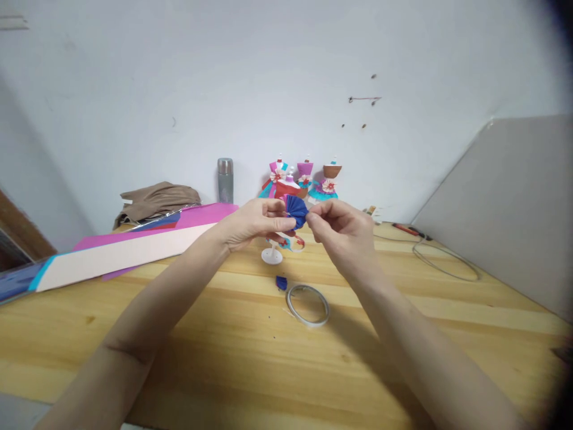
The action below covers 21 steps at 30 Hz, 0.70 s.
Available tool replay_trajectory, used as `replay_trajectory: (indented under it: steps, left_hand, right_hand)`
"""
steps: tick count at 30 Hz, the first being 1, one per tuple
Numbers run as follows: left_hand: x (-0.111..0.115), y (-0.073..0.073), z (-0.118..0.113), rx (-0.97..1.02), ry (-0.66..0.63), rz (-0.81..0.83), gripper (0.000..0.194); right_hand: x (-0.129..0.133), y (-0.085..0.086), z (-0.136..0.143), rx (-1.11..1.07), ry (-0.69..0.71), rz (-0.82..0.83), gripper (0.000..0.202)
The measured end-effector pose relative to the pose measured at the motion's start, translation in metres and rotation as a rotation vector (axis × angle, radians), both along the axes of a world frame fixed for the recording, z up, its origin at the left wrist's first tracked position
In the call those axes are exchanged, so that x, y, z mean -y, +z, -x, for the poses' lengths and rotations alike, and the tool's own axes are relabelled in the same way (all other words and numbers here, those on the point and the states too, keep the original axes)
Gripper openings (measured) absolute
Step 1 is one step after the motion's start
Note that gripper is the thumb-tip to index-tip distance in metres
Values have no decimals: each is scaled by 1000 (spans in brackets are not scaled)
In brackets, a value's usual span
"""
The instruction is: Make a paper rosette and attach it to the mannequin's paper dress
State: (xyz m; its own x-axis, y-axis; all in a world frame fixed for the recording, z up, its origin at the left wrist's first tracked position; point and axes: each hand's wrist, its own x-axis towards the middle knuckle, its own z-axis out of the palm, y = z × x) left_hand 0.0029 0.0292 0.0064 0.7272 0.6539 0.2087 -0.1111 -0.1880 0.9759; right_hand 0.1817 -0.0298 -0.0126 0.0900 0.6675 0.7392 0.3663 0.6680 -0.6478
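A blue pleated paper fan (296,210), with a bit of pink at its left side, is held up in front of a small dressed figure stand. My left hand (262,222) is closed on its left part, thumb across the front. With thumb and forefinger my right hand (338,226) pinches its right edge. Behind the hands stands a white round base (271,256) on a stem, its upper part partly hidden. On the table below lie a small folded blue piece (281,282) and a roll of narrow tape (308,305).
Small dress forms in coloured paper (330,179) stand by the wall. A grey flask (225,180), a brown cloth (161,202) and long coloured paper sheets (134,254) are at the left. A cable (443,275) loops at the right beside a red tool (405,229).
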Motion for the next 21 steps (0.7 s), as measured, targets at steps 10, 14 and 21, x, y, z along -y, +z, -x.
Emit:
replay_trajectory:
  steps: [10, 14, 21]
  left_hand:
    - [3, 0, 0, 92, 97, 25, 41]
    - [4, 2, 0, 71, 80, 23, 41]
    - [3, 1, 1, 41, 46, 14, 45]
  right_hand:
    - [2, 2, -6, -76, 114, 105, 12]
    - [3, -1, -9, 40, 0, -26, 17]
    - [8, 3, -9, 330, -78, -228, 7]
